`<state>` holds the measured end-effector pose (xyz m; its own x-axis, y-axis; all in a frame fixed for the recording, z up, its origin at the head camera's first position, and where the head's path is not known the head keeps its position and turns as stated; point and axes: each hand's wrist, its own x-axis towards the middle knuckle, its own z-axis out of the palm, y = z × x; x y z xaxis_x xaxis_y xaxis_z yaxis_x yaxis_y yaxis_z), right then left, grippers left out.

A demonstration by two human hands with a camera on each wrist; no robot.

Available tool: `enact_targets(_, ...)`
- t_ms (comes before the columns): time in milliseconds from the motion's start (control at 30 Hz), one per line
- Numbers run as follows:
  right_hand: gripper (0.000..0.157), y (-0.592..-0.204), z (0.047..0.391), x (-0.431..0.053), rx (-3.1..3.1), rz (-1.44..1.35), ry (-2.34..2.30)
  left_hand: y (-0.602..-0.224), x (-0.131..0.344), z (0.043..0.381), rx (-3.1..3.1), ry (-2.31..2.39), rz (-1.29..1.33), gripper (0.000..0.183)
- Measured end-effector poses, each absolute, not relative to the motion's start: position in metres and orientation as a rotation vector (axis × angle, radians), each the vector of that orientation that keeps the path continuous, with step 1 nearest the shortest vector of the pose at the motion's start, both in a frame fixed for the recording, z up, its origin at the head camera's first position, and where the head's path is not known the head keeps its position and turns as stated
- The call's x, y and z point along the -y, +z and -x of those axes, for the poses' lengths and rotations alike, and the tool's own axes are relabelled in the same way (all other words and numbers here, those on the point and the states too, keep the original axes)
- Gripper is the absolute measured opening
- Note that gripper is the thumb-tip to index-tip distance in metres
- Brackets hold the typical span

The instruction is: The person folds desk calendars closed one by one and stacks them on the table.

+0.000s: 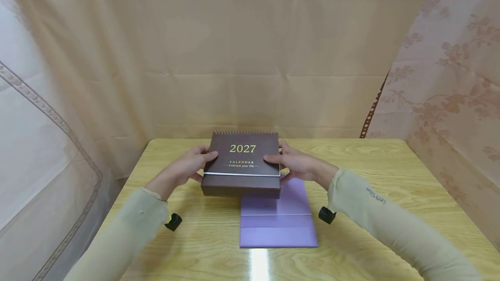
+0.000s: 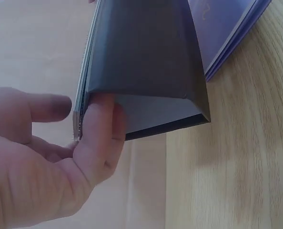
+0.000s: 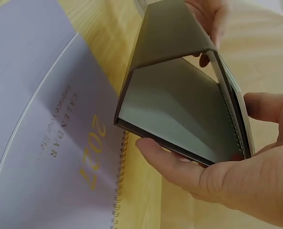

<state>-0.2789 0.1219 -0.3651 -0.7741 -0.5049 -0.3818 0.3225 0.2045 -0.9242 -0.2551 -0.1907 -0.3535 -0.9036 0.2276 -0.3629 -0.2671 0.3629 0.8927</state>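
A dark brown desk calendar (image 1: pixel 242 181) marked 2027 is held up by its two sides, its spiral binding along the far edge. The left hand (image 1: pixel 191 164) grips its left side, thumb on the front cover; in the left wrist view, fingers (image 2: pixel 101 133) reach into the hollow under the cover. On the other side the right hand (image 1: pixel 298 164) holds the right edge, thumb on the cover and fingers (image 3: pixel 165 157) beneath the stand. The folded stand forms an open hollow (image 3: pixel 175 105). A purple calendar (image 1: pixel 277 231), also marked 2027, lies on the table, partly covered by the brown one.
The wood-grain table (image 1: pixel 187 246) ends at a beige curtain (image 1: pixel 234 55) behind. Patterned cloth (image 1: pixel 449 77) hangs at the right and pale sheer cloth (image 1: pixel 39 142) at the left. Small black devices (image 1: pixel 327 215) hang below both wrists.
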Motion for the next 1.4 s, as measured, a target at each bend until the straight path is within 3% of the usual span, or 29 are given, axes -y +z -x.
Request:
enact_targets(667, 0.063, -0.368, 0.281, -0.135, -1.807, 0.064, -1.701, -0.361, 0.178, 0.256, -2.231, 1.589, -0.082, 0.066)
enact_targets(1400, 0.077, -0.37, 0.273, -0.18, -1.691, 0.08, -1.829, -0.366, 0.144, 0.235, -2.056, 1.675, -0.133, 0.073)
